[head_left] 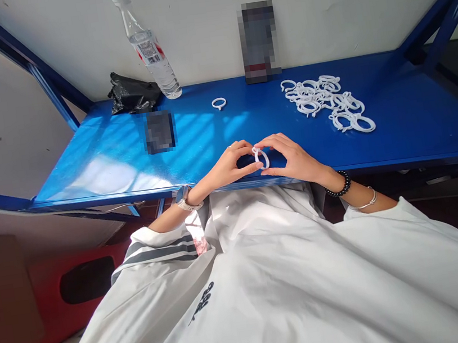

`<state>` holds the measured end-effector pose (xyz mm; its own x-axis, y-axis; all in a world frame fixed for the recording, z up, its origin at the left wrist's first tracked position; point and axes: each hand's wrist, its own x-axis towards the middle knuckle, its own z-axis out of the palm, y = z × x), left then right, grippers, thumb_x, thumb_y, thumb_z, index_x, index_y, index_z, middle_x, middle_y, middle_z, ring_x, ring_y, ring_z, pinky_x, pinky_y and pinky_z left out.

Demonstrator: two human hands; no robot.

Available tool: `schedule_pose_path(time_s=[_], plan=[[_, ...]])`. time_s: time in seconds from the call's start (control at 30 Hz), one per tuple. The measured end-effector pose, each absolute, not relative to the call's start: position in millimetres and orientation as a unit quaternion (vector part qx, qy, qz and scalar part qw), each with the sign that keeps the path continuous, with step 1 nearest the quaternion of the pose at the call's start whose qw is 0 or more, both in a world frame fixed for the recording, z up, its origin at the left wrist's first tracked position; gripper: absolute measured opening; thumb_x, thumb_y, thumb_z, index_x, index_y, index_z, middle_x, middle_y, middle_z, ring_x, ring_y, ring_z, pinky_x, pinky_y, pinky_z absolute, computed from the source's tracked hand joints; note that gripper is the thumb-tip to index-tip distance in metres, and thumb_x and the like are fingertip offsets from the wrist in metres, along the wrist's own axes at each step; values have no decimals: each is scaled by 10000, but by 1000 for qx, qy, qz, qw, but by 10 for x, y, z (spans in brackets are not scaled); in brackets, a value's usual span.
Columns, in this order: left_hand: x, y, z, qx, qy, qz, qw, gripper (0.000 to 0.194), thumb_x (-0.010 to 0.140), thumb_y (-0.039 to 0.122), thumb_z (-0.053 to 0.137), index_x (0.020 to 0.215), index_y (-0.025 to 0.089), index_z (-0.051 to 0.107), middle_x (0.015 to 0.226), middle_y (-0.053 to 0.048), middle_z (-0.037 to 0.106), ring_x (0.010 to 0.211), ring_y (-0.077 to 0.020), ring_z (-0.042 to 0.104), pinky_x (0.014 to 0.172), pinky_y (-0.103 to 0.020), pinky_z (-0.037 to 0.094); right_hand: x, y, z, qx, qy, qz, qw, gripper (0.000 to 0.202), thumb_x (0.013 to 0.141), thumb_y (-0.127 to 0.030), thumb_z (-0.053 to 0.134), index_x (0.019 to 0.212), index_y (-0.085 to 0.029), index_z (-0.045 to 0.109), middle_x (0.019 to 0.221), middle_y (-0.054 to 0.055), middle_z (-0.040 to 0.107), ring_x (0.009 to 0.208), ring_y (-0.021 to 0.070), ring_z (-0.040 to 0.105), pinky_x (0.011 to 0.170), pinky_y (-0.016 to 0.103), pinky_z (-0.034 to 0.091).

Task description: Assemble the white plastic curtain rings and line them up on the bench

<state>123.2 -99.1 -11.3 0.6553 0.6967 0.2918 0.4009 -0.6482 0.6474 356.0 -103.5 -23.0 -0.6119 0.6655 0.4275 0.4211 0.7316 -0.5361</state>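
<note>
A white plastic ring [267, 158] with a small loop, like a curtain ring, is held upright between both hands just above the table's front edge. My left hand [234, 162] pinches its left side between thumb and fingers. On the other side, my right hand [293, 157] grips the ring, index finger at its top and thumb near its bottom. One similar white ring [219, 103] lies alone farther back on the blue table [191, 143]. To the right sits a loose pile of more white rings [321, 99], several overlapping.
A clear water bottle [153, 57] stands at the back left beside a crumpled black plastic bag [130, 91]. Two blurred dark objects are on the table, one flat at left [159, 131], one upright against the wall [257, 42]. Blue metal posts [51, 94] frame the sides.
</note>
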Motion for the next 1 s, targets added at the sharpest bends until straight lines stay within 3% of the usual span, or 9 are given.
schedule_pose_path(time_s=[0.27, 0.63, 1.0], plan=[[1230, -952, -179, 878, 347, 259, 203, 325, 1005, 446, 517, 1068, 163, 664, 1097, -109, 659, 965, -227, 593, 929, -392, 481, 3540, -1066, -182, -320, -872, 235, 286, 349, 965, -391, 594, 1299, -294, 629, 1214, 98, 640, 1094, 303, 612, 914, 462, 546], [1225, -948, -184, 875, 366, 250, 195, 302, 997, 431, 523, 1094, 174, 647, 1067, -106, 658, 955, -235, 582, 896, -390, 487, 3541, -1058, -235, -317, -882, 216, 276, 505, 915, -414, 669, 1390, -302, 537, 1291, 88, 627, 1171, 322, 573, 994, 506, 506], [1225, -952, -194, 873, 369, 254, 194, 309, 1002, 429, 529, 1128, 170, 642, 1078, -108, 655, 980, -234, 592, 908, -386, 488, 3536, -1053, -222, -333, -876, 212, 277, 467, 901, -425, 674, 1328, -269, 566, 1241, 98, 650, 1121, 330, 584, 970, 506, 498]])
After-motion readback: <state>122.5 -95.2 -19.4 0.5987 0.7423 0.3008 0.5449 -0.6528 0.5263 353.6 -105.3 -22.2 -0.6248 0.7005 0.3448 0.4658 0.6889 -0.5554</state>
